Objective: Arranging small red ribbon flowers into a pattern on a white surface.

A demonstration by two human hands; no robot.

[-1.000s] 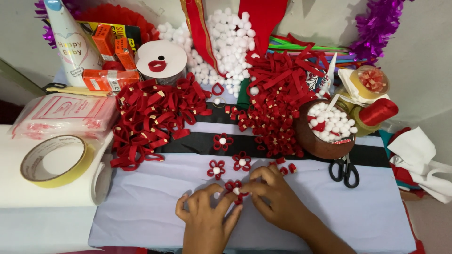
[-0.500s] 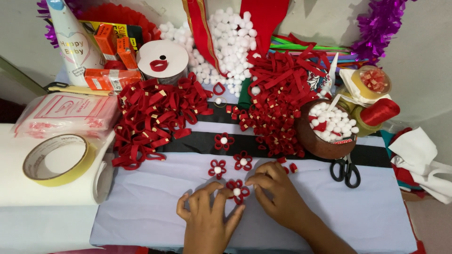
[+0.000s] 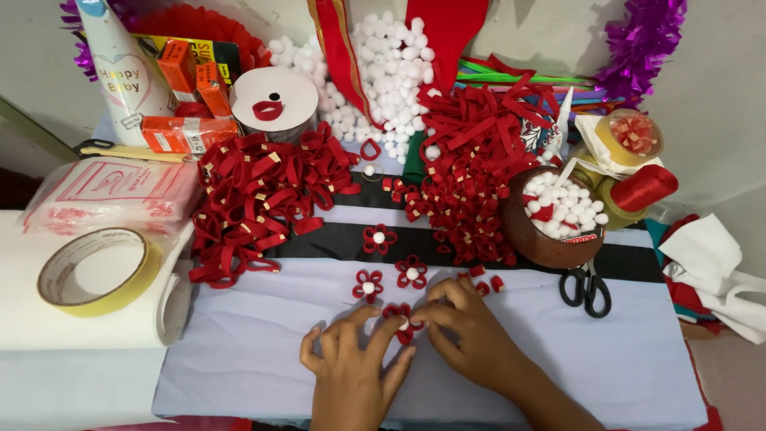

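Single head-worn view, looking steeply down and forward over the table (image 3: 239,359); both hands sit close at the lower edge (craft clutter fills the far half), the wall closing the top of frame.

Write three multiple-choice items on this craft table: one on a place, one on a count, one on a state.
1. Where do the scissors lie?
A. beside the tape roll
B. just below the brown bowl
C. on the white cone

2. How many finished red flowers lie on the cloth apart from the hands?
A. one
B. three
C. six

3. What are the two hands doing?
A. both pinch one red flower
B. both rest flat and empty
C. one holds the scissors

Answers:
1. B: the scissors lie by the brown bowl of white pompoms.
2. B: three flowers lie above the hands.
3. A: the left hand and right hand meet on the red flower.
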